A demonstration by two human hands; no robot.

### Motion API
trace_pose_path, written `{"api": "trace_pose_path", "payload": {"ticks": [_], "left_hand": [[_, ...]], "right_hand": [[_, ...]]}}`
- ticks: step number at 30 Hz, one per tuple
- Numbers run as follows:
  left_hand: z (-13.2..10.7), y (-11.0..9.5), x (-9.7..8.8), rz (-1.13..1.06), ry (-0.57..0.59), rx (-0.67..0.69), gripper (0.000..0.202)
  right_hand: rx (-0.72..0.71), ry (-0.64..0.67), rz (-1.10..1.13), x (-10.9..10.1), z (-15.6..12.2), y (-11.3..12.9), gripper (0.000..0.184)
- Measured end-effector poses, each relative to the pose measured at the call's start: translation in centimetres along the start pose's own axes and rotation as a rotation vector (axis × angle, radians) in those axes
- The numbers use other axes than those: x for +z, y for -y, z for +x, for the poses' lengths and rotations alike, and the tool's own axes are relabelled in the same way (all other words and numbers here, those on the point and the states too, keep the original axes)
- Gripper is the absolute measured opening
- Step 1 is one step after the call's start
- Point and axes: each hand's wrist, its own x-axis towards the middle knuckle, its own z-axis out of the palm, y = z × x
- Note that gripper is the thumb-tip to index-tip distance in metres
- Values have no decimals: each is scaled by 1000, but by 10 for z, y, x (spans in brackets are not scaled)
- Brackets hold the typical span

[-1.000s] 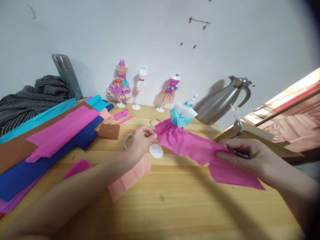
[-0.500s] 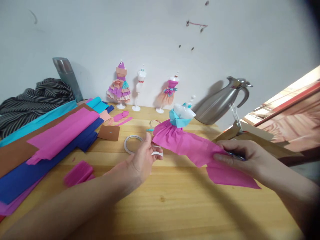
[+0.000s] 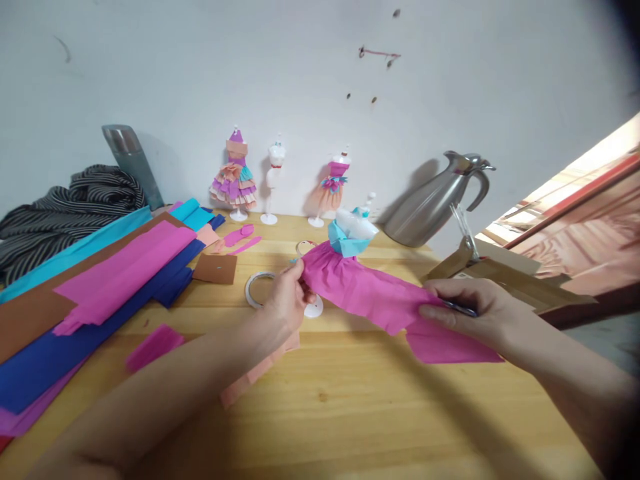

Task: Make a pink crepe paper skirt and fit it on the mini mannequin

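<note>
A small white dress-form mannequin (image 3: pixel 356 224) with a light-blue paper top (image 3: pixel 345 241) leans to the right in front of me. Magenta crepe paper (image 3: pixel 367 288), gathered at its waist, spreads out to the right as a long strip. My left hand (image 3: pixel 286 297) pinches the left edge of this paper, beside the mannequin's round white base (image 3: pixel 314 307). Farther along the strip, my right hand (image 3: pixel 463 310) grips it between thumb and fingers. A dark metal tool (image 3: pixel 460 309) also sits in that hand; its kind is mostly hidden by the fingers.
Tape roll (image 3: pixel 254 291) lies behind my left wrist, a peach paper strip (image 3: pixel 265 367) under my forearm. Folded coloured papers (image 3: pixel 125 260) and striped cloth (image 3: pixel 80 197) fill the left. Dressed mannequins (image 3: pixel 235 177) line the wall. A steel jug (image 3: pixel 430 207) and cardboard box (image 3: pixel 520 283) stand right.
My left thumb and fingers have closed on the magenta paper's left edge. The peach strip now shows below my left forearm. My right hand keeps its grip, and the view has shifted slightly.
</note>
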Motion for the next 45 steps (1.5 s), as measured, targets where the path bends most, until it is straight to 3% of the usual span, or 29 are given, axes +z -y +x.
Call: {"api": "trace_pose_path", "payload": {"ticks": [4,7,8,10,11,13,15,18,21,25,30,35,38,43,45], "left_hand": [[4,-3,3,98,-39,-104,36],[5,-1,-4,335,-164,-138,47],[4,-2,-8,430,-219,-84,47],[2,-6,-14,625,-282,161,42],[1,-11,-16,725,-256,322,37],[3,-26,-17,916,-87,607,32],[10,-44,-12,1094,239,725,48],[32,-68,-2,1159,599,569,64],[55,-79,5,1140,747,431,66],[67,-81,8,1045,781,357,47],[57,-83,17,909,803,296,14],[57,-83,21,875,781,248,16],[58,-82,20,813,756,221,7],[55,-83,19,846,883,208,14],[57,-81,19,904,863,218,17]], "right_hand": [[9,48,27,2,1,5,42],[-21,57,42,3,2,8,41],[-27,54,45,3,2,8,40],[-39,48,55,4,2,7,38],[-47,48,60,5,2,7,37],[-64,62,76,6,4,5,36],[-78,83,83,6,6,4,37],[-78,85,79,7,8,5,38],[-81,80,79,7,8,7,37],[-81,94,76,6,6,6,37],[-62,88,75,4,7,3,37],[-90,94,72,4,8,3,37],[-89,98,60,3,7,4,36],[-91,94,4,3,8,4,39],[-97,87,-2,3,9,2,40]]}}
